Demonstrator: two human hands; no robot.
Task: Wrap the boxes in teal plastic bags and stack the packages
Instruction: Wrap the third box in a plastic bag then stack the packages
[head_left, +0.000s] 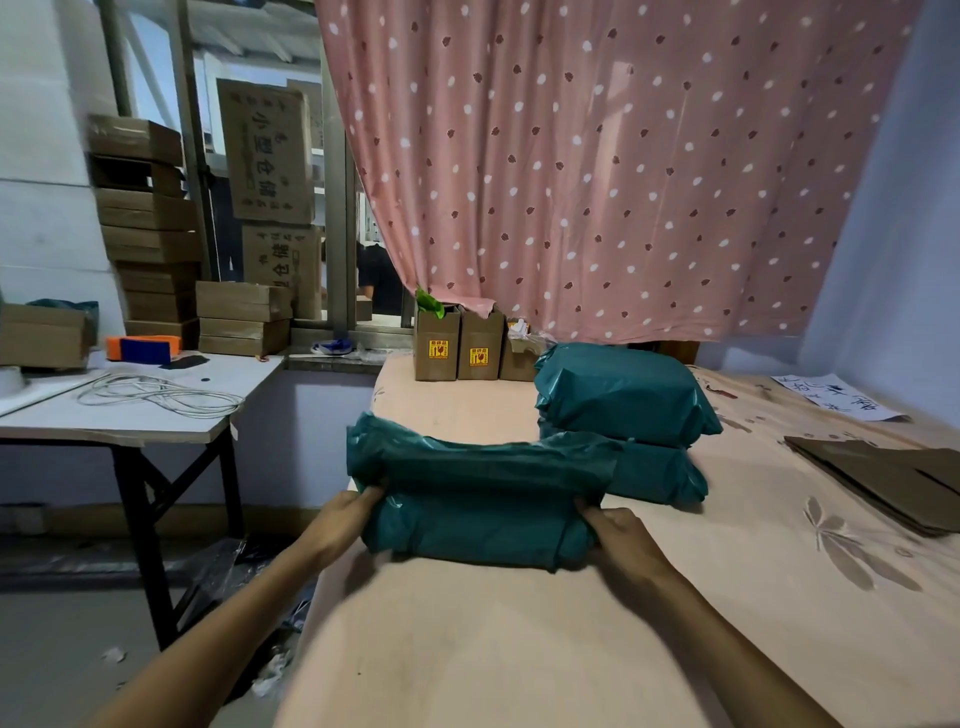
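- Left hand (345, 512) and right hand (615, 530) gripped opposite ends of a teal-wrapped package (478, 499) on the peach-covered bed (519, 649).
- Two wrapped packages (628, 415) sat stacked just behind it.

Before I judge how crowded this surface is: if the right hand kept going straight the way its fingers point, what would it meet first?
The right hand already grips the teal package it points into. Past that, it would probably meet the stack of wrapped packages, though depth is unclear.
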